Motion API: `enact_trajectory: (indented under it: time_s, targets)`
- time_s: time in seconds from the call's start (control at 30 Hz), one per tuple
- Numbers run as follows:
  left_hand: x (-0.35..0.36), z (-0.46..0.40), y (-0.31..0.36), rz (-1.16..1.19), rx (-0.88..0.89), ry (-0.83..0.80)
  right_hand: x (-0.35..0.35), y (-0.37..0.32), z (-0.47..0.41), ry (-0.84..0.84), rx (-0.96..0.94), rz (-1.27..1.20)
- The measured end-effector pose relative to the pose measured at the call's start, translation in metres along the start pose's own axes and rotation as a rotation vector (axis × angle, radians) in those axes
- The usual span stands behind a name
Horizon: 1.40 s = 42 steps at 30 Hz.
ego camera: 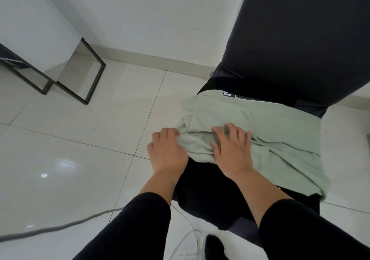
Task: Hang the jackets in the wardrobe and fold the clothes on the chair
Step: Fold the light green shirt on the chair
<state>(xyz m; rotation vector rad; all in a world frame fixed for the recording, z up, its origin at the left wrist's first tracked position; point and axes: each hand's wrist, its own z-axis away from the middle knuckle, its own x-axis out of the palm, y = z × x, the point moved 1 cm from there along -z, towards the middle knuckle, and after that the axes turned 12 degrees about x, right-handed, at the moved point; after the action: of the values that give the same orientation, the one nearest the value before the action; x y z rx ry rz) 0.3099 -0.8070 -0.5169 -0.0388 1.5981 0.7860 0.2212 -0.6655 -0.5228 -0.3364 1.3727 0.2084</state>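
A pale green garment [266, 131] lies spread over dark clothes [208, 189] on the seat of a dark chair, whose tall backrest [296, 39] rises at the upper right. My left hand [167, 151] grips the garment's bunched left edge, fingers curled into the cloth. Just to its right, my right hand [230, 149] lies on top of the green fabric with fingers spread, pressing it down. A black garment with a white print [227, 93] shows behind the green one, mostly hidden.
White floor tiles [80, 149] surround the chair. A white cabinet on a black metal frame [80, 75] stands at the upper left. A grey cable [60, 227] and thin white cords [192, 237] run across the floor near my foot [214, 247].
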Motion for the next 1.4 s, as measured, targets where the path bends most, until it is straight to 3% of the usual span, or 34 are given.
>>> enact_trajectory:
  time_s: [0.17, 0.27, 0.47, 0.57, 0.67, 0.77, 0.93, 1.0, 1.1, 1.17, 1.27, 1.4]
  targets:
    - [0.011, 0.012, 0.036, -0.076, 0.496, -0.196, -0.002, 0.037, 0.023, 0.007, 0.157, -0.02]
    - [0.02, 0.013, 0.051, -0.21, 0.508, -0.343, -0.01, 0.056, 0.032, -0.052, 0.242, -0.061]
    - [0.005, 0.031, 0.038, -0.278, 0.582, -0.227, -0.019, 0.071, 0.053, -0.049, 0.313, 0.014]
    - [-0.005, 0.042, 0.016, -0.253, 0.624, -0.151, -0.018, 0.066, 0.058, -0.053, 0.237, 0.081]
    - [-0.014, 0.05, 0.002, -0.255, 0.606, -0.109, -0.023, 0.056, 0.057, -0.008, 0.094, 0.1]
    - [-0.02, 0.058, -0.005, -0.228, 0.545, -0.089, -0.024, 0.048, 0.065, -0.138, -0.062, 0.037]
    - [-0.025, 0.062, -0.001, -0.134, 0.322, 0.001, -0.018, 0.038, 0.081, -0.169, -0.082, -0.124]
    - [-0.026, 0.062, -0.013, -0.142, 0.272, -0.082, -0.018, 0.034, 0.079, -0.191, -0.102, -0.082]
    - [-0.025, 0.073, -0.035, -0.229, 0.276, -0.334, -0.018, 0.027, 0.079, -0.289, -0.117, -0.058]
    - [-0.025, 0.079, -0.041, -0.243, 0.288, -0.363, -0.017, 0.022, 0.081, -0.332, -0.108, -0.091]
    - [-0.027, 0.079, -0.036, -0.185, 0.328, -0.247, -0.019, 0.02, 0.077, -0.356, 0.043, -0.383]
    - [-0.037, 0.06, -0.022, 0.024, 0.292, -0.087, -0.027, 0.012, 0.056, -0.203, 0.276, -0.867]
